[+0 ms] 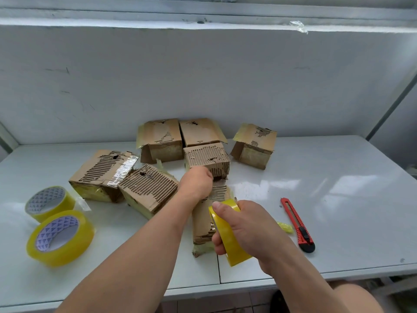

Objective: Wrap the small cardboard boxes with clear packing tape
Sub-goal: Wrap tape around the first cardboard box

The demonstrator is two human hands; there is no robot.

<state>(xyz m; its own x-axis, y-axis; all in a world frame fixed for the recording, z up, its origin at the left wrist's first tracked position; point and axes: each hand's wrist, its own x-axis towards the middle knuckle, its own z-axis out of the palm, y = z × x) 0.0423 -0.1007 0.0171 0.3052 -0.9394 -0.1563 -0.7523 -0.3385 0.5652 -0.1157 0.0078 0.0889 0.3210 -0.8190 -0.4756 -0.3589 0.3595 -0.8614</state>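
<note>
Left hand [196, 182] presses the worn box [204, 219] down on the table [338, 177], likely steadying it; finger position unclear. Right hand [244, 227] grips tape roll [228, 233] just beside it, ready to wrap.

Torn brown cardboard boxes [204, 143] crowd the white table's [338, 177] centre and rear; two yellowish tape rolls [59, 237] block the left front, a red utility knife [297, 224] the right; far right surface stays open

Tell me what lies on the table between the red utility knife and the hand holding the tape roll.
Head view: only a small crumpled yellow tape scrap between the utility knife and right hand.
</note>
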